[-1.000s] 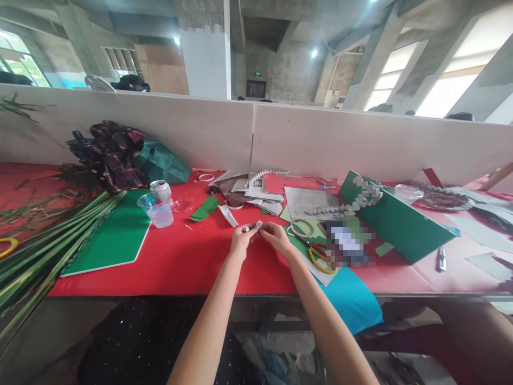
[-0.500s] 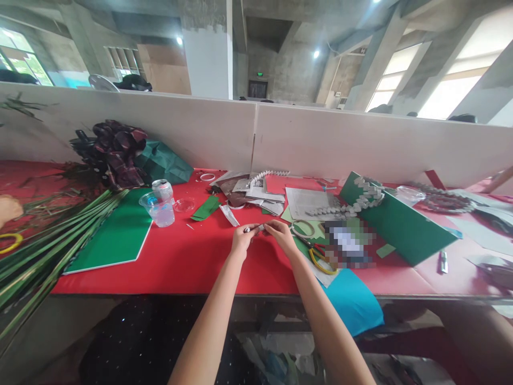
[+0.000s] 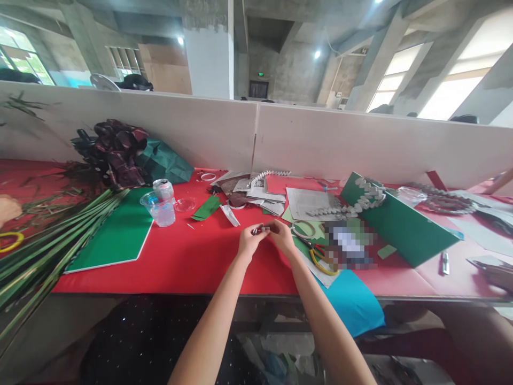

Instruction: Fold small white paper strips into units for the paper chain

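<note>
From my remote seat I saw the red table (image 3: 192, 262) run the full width of the view, with a white partition behind it. On its left lay a sheaf of long green stalks (image 3: 60, 235) beside a flat green board (image 3: 116, 235), and a clear plastic cup (image 3: 158, 207) stood just past the board's far corner. A second green board (image 3: 401, 224) carrying a chain of folded paper lay well off to the right, and yellow-handled scissors (image 3: 320, 259) rested just right of the hands. Both forearms came up from the bottom edge and met near the table's middle. The left hand (image 3: 248, 243) and the right hand (image 3: 282, 238) faced each other, fingertips nearly touching, and between them sat the small folded paper piece (image 3: 261, 230), held just above the cloth. Its long axis ran left to right, from one hand across to the other. Each hand had thumb and forefinger closed narrowly on one end of it, the other fingers curled in. Neither hand was nearer; the piece bridged them evenly. At the far left edge another person's hand (image 3: 8, 207) showed by the stalks, well apart.
</note>
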Demonstrator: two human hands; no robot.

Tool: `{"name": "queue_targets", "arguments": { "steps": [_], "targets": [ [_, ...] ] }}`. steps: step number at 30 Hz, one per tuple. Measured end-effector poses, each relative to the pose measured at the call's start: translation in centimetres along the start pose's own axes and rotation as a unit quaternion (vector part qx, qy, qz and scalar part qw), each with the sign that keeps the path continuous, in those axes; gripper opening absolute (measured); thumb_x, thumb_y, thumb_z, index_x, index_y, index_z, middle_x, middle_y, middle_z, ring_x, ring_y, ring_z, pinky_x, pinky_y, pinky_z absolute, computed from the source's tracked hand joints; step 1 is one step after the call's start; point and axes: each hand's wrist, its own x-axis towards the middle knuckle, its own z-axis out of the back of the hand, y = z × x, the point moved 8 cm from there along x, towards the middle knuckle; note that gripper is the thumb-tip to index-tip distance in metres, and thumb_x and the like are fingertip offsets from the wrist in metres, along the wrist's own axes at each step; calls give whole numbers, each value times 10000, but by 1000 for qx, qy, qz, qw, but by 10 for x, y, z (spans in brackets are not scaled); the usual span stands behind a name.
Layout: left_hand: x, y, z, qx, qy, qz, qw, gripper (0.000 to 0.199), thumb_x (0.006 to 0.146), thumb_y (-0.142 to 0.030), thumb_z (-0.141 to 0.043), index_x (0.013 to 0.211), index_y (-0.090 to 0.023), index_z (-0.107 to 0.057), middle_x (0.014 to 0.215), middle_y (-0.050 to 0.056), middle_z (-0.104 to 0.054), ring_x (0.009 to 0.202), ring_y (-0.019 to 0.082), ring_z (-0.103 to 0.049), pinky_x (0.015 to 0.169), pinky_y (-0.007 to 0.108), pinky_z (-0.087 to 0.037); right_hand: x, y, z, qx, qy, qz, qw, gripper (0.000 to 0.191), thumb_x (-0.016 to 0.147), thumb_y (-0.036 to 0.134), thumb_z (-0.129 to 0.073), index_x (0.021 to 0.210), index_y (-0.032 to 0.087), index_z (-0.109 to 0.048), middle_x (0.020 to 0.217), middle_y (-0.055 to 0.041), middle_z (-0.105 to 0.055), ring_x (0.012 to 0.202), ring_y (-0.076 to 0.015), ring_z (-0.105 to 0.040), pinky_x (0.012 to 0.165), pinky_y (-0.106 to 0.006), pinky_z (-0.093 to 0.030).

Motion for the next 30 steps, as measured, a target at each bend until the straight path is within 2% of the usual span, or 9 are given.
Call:
{"name": "queue_targets", "arguments": {
  "steps": [4,7,11,15,17,20,24,30],
  "targets": [
    [-2,-2,-1,6,-2,-3,1000,337,683,-237,-711,1005,-138,-702,1000,119,-703,822,187,-622,616,245,-449,1,0,3,-2,-15,-11,1000,142,689,255,-587,786,182,-662,753,-43,-675,683,-184,-590,656,-300,-451],
    [-2,-4,0,1,3,-9,1000,313,767,-244,-603,1047,-126,-678,997,136,-698,811,194,-637,506,217,-396,1,0,4,28,-7,-32,999,215,719,315,-602,851,170,-689,803,-72,-696,718,-202,-612,678,-315,-462],
    [0,-5,3,3,5,-18,1000,330,787,-239,-566,1088,-131,-646,971,126,-691,799,182,-651,453,191,-342,0,5,3,24,17,-30,999,225,730,331,-601,849,178,-716,830,-73,-713,759,-213,-620,718,-324,-462],
    [3,-2,10,16,-15,-14,1000,345,783,-266,-586,1116,-183,-622,884,72,-683,614,113,-606,421,182,-287,-1,8,4,4,12,-29,999,235,729,359,-609,799,162,-716,769,-68,-705,698,-192,-600,670,-298,-443],
    [4,-1,12,27,-16,-12,999,340,786,-272,-585,1115,-195,-619,824,47,-678,509,76,-538,424,183,-284,-2,8,5,3,7,-33,999,247,728,370,-611,788,153,-712,743,-65,-697,673,-182,-588,647,-286,-434],
    [4,-3,12,42,-10,-22,999,330,796,-249,-561,1117,-190,-610,747,26,-673,465,63,-490,467,189,-329,-2,9,4,3,9,-35,999,257,730,384,-606,763,149,-706,714,-60,-684,648,-173,-572,625,-278,-421],
    [5,-6,12,78,-10,-45,996,303,804,-209,-529,1095,-177,-608,684,15,-658,563,109,-576,558,209,-395,-2,10,2,3,16,-38,999,266,734,402,-599,718,152,-689,662,-48,-657,615,-165,-551,595,-272,-401],
    [3,-15,10,157,-4,-91,983,254,824,-188,-501,1055,-168,-606,756,27,-657,638,140,-634,656,250,-436,-2,8,3,-6,12,-36,999,287,760,420,-574,683,159,-663,643,-35,-633,595,-154,-528,579,-266,-380]
  ]
}}
